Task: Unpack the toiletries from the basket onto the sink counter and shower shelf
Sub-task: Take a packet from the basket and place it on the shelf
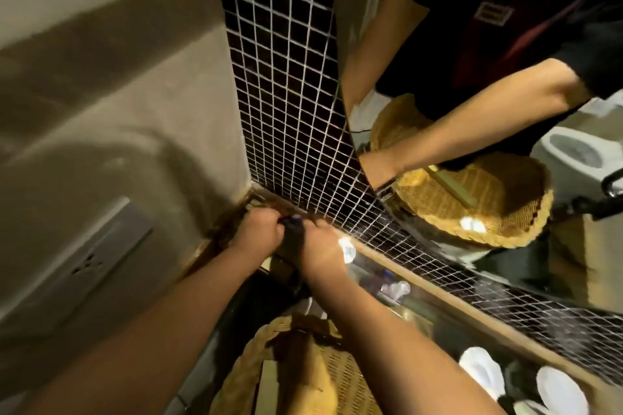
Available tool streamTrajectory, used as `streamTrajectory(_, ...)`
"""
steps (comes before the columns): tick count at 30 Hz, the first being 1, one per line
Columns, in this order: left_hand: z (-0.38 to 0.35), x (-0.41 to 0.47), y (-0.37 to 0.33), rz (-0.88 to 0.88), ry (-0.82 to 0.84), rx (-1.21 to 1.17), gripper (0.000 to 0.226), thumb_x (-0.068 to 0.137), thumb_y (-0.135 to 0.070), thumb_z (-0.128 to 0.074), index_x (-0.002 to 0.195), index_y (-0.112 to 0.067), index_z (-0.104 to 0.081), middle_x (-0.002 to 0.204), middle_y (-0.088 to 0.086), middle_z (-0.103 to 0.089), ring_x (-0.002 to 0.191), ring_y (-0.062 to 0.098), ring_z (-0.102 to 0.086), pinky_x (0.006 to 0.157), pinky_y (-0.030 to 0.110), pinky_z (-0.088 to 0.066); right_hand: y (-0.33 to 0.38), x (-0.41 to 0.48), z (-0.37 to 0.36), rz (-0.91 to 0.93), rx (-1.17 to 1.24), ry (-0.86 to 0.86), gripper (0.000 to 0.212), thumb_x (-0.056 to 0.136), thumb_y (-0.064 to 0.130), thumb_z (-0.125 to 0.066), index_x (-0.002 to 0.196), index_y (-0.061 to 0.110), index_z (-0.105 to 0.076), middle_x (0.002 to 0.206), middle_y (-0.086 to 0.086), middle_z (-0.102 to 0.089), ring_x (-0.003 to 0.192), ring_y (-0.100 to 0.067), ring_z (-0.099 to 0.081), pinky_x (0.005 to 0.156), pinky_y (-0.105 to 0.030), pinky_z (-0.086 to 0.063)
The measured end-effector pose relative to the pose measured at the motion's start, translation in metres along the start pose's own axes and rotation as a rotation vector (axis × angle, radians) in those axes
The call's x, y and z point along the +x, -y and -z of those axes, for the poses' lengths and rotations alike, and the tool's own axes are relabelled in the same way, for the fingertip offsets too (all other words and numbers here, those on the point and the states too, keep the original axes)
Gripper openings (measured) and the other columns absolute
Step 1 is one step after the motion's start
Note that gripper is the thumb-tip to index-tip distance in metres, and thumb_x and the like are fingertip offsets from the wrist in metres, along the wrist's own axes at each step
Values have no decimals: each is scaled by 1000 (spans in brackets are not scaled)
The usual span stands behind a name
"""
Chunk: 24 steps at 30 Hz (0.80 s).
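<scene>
We are observing both hands meeting at the far corner of the tabletop point(232, 313), where the plain wall is joining the tiled wall point(286, 94). The left hand point(259, 232) and right hand point(320, 246) are each curling fingers onto a small dark item point(291, 225), too blurred to identify. The wicker basket point(269, 364) is sitting nearer us, below the forearms.

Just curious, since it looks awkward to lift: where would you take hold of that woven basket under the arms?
I'd take the basket by its thick braided rim, on its left side, from above. The rim is a rounded roll that fingers can curl round, the basket opens upward, and the right arm covers its other side.
</scene>
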<state>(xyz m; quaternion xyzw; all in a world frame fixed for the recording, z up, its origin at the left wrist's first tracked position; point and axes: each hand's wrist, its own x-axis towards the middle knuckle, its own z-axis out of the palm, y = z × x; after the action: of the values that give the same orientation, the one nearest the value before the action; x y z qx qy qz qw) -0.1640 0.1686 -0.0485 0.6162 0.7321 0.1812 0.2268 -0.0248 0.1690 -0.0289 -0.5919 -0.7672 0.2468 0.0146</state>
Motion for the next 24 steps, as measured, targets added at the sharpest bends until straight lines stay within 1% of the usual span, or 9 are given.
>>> streamTrajectory(4,-7,8,0,78,112,53,33,88,-5,-60,120,-1,-69,123,21,-66,118,36,-59,104,33,-40,4,1,-18,94,-230,75,59,96,13,-54,148,1,-30,143,-20,-42,130,-34,-43,108,-40,-37)
streamTrajectory(7,-10,16,-13,121,248,122,40,97,-16,-56,136,-9,-58,138,16,-57,127,32,-52,107,33,-37,5,-1,-38,44,-338,134,54,99,17,-47,145,-4,-29,146,-25,-40,132,-37,-41,113,-42,-30)
streamTrajectory(9,-18,20,-15,96,298,195,40,100,-22,-52,139,-13,-56,141,13,-55,128,30,-52,105,33,-40,3,-1,-49,-37,-323,154,54,98,22,-49,143,-1,-32,145,-23,-41,132,-36,-41,112,-42,-30)
streamTrajectory(12,-27,16,-16,39,314,295,33,100,-22,-51,131,-15,-61,132,10,-60,120,27,-56,96,31,-43,1,1,-58,-92,-260,193,54,98,22,-49,145,1,-30,148,-22,-37,136,-36,-35,113,-42,-28)
streamTrajectory(14,-28,10,-17,22,345,402,30,101,-26,-49,127,-17,-61,128,7,-60,117,26,-56,94,34,-44,0,4,-57,-106,-252,234,56,98,19,-48,147,2,-28,151,-21,-34,139,-35,-32,114,-42,-27)
streamTrajectory(17,-29,2,-2,-178,289,561,33,100,-36,-45,124,-23,-63,134,4,-57,124,25,-50,99,36,-39,0,7,-62,-69,-296,259,54,99,15,-46,148,-1,-28,147,-21,-38,136,-37,-36,116,-44,-25)
streamTrajectory(18,-30,-2,6,-234,277,604,35,99,-38,-44,126,-24,-62,138,3,-56,128,25,-48,103,37,-36,1,7,-65,-79,-285,248,53,99,17,-46,146,-1,-31,146,-21,-41,134,-36,-38,115,-43,-27)
streamTrajectory(20,-31,-8,20,-246,313,637,38,97,-38,-48,132,-26,-57,141,2,-54,131,26,-46,106,39,-32,3,8,-72,-118,-224,195,51,98,20,-46,145,2,-34,145,-20,-42,135,-36,-37,113,-41,-30)
streamTrajectory(24,-33,-14,33,-273,323,644,63,92,-36,-52,152,-26,-35,152,1,-43,139,26,-38,111,38,-26,8,6,-66,-187,-171,221,57,100,18,-44,149,-1,-23,153,-23,-28,142,-39,-24,112,-42,-32)
